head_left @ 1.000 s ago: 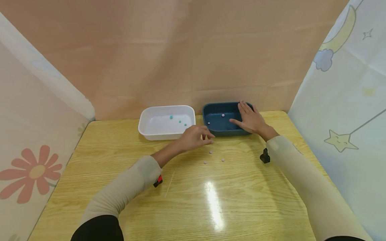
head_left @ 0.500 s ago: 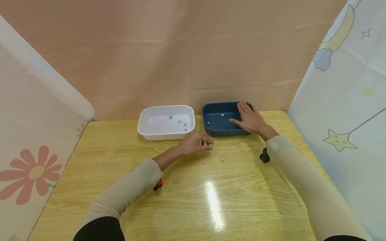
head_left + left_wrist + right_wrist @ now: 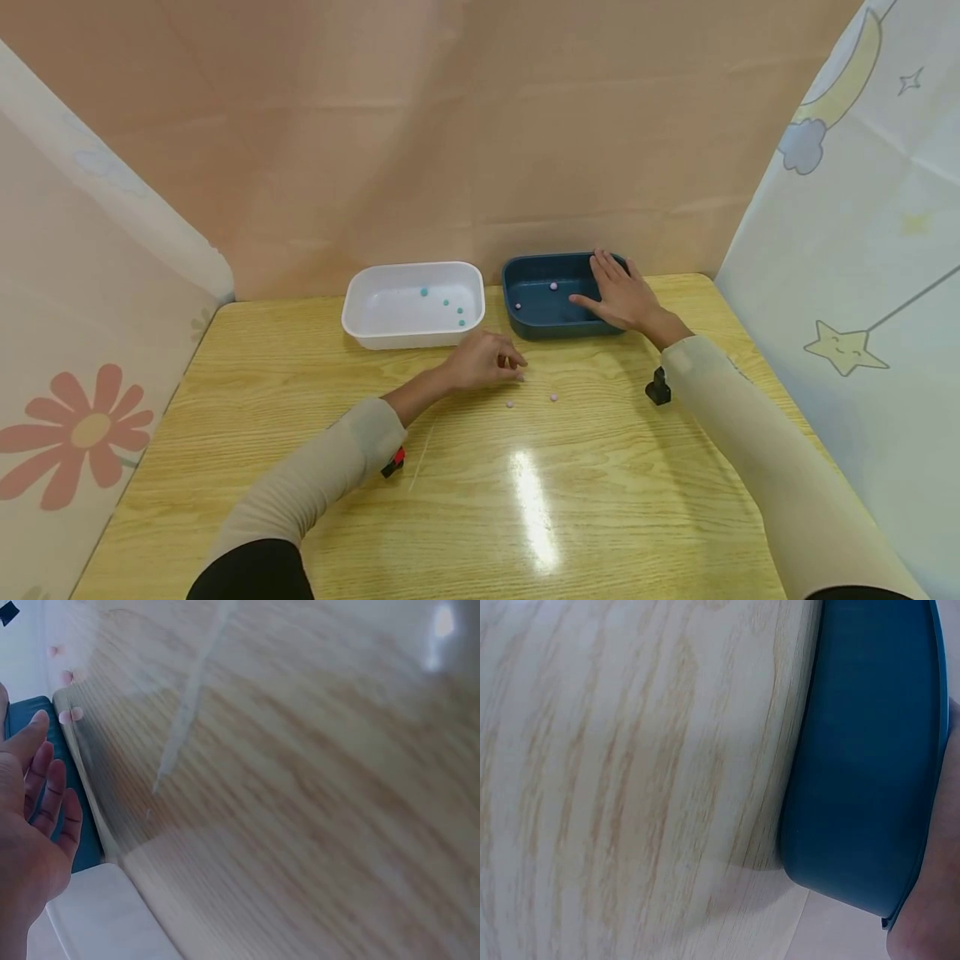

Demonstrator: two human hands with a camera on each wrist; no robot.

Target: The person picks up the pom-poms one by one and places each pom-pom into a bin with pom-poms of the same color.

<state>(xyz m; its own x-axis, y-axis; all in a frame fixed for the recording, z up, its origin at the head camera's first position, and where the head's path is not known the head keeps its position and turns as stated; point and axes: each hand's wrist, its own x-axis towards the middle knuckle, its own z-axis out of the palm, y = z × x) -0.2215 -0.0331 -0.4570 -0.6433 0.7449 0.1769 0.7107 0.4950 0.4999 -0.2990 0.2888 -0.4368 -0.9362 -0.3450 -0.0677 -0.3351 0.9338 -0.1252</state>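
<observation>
In the head view my left hand [image 3: 483, 360] reaches over the wood-grain table, thumb and fingertips apart, close to a pink bead [image 3: 522, 379]. The left wrist view shows pink beads [image 3: 67, 676] beyond the thumb of that hand [image 3: 34, 817]. Two more pink beads lie nearer on the table, one on the left [image 3: 510, 404] and another on the right [image 3: 554, 397]. My right hand [image 3: 624, 298] rests with straight fingers on the right end of a dark blue tray [image 3: 570, 331]. Inside that tray are a larger pink bead [image 3: 553, 286] and a smaller pink bead [image 3: 517, 306].
A white tray [image 3: 397, 340] holding several teal beads [image 3: 446, 302] stands left of the blue one. Behind both rises a plain backdrop [image 3: 375, 167]. Black wrist gear hangs below each sleeve, on the left [image 3: 393, 462] and on the right [image 3: 658, 387].
My left hand has drawn back and down from between the trays to the pink bead. One more teal bead shows in the white tray. My right hand has stayed in place.
</observation>
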